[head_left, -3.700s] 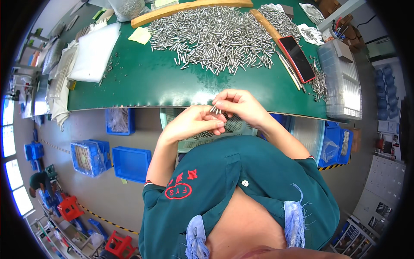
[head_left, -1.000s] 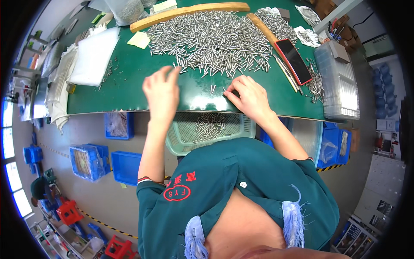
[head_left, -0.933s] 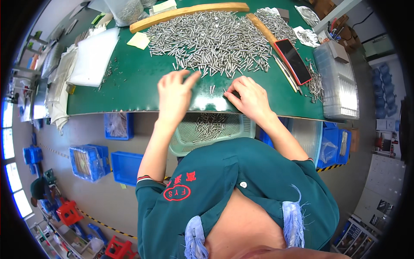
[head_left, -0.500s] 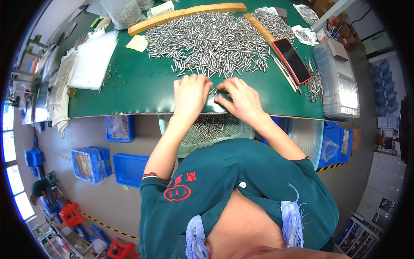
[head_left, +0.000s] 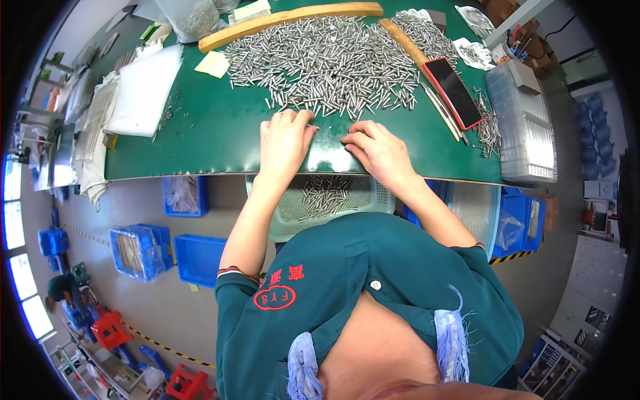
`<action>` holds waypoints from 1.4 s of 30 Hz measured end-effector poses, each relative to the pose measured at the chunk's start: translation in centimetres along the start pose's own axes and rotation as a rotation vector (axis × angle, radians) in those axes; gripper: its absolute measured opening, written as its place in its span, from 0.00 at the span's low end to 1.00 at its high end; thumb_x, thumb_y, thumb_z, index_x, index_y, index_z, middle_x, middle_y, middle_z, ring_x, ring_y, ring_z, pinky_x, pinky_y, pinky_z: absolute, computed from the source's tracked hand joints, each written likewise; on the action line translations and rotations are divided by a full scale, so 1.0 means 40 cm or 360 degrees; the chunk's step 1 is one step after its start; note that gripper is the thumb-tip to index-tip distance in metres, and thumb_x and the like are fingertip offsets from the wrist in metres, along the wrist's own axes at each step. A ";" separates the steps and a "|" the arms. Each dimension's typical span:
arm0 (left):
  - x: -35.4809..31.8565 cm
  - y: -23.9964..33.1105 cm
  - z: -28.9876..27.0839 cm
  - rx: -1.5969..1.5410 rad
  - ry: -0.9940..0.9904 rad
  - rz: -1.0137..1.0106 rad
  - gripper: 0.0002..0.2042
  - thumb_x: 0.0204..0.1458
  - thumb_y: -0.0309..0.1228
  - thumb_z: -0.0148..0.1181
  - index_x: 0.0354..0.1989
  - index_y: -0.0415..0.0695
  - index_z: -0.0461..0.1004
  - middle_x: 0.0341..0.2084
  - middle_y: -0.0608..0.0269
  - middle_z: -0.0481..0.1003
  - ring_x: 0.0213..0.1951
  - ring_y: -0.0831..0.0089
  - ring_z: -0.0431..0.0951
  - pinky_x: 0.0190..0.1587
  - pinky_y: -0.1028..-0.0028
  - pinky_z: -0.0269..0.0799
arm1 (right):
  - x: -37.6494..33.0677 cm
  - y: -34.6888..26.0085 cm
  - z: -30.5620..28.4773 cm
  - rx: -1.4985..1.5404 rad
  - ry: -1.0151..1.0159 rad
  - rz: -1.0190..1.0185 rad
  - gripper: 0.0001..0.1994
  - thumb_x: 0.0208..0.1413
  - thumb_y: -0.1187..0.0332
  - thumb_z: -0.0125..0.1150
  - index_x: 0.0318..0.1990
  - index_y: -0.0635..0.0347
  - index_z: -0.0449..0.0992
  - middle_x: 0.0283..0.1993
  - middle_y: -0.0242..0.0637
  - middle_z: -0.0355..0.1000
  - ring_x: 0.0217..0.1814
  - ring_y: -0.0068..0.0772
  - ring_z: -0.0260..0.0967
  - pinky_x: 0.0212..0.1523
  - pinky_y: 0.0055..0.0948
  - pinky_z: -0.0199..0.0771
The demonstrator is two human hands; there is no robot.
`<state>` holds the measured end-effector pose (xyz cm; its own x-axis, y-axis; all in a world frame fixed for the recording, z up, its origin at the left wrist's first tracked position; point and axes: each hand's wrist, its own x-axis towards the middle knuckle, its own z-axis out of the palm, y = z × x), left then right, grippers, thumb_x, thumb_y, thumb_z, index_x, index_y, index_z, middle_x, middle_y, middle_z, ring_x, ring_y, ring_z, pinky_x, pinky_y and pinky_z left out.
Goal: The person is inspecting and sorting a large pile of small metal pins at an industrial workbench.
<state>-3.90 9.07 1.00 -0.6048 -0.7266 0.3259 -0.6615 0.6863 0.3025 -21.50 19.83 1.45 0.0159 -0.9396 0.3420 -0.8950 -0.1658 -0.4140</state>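
A large heap of small silvery metal pins (head_left: 327,63) covers the far middle of the green table (head_left: 220,143). Just in front of its near edge, my left hand (head_left: 287,141) rests on the table with fingers curled and close together. Across a short gap, my right hand (head_left: 381,152) is closed too, thumb and fingertips drawn together and pointing left. Whatever either hand pinches is too small or too hidden to make out. Below the table edge, a pale green basket (head_left: 283,227) holds more of the pins.
Wooden bars (head_left: 293,21) border the heap. On the right lie a red-edged phone (head_left: 452,93), thin pen-like tools (head_left: 443,112) and a small pin pile (head_left: 489,127), beside stacked clear trays (head_left: 523,127). White sheets (head_left: 145,93) lie left. Blue bins (head_left: 202,261) stand on the floor.
My hands have drawn apart, the left going left and the right going slightly right. The few pins that lay between them on the table no longer show there.
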 end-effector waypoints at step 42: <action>-0.079 0.006 -0.028 -0.0135 0.0009 -0.0021 0.11 0.45 0.33 0.64 0.37 0.47 0.73 0.33 0.62 0.70 0.38 0.63 0.70 0.40 0.66 0.63 | 0.008 -0.036 0.039 0.0040 0.0086 -0.0179 0.10 0.46 0.64 0.65 0.37 0.51 0.75 0.35 0.28 0.67 0.37 0.30 0.70 0.33 0.30 0.73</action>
<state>-1.65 11.56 1.06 -0.5935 -0.7356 0.3265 -0.6294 0.6771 0.3813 -19.50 19.32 0.84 0.0909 -0.8971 0.4324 -0.8774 -0.2775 -0.3915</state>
